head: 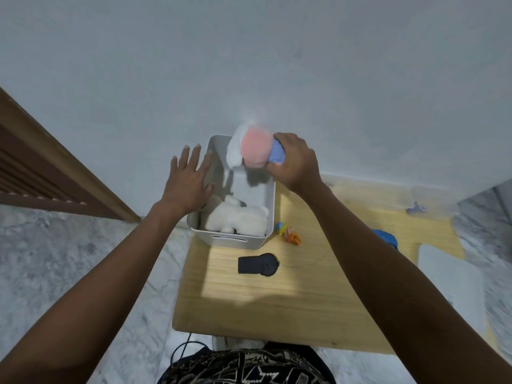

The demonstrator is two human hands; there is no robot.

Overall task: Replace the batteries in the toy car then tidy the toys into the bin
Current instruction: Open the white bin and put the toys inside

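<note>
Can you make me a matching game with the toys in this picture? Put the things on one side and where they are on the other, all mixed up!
Things:
1. pink and blue plush toy
2. white plush toy
3. black remote
4. small orange toy

Places:
A. lying inside the white bin
B. on the wooden table, right of the bin
C. held in the right hand above the bin
D. on the table, in front of the bin

Pairs: 1-C, 2-A, 3-D, 4-B
</note>
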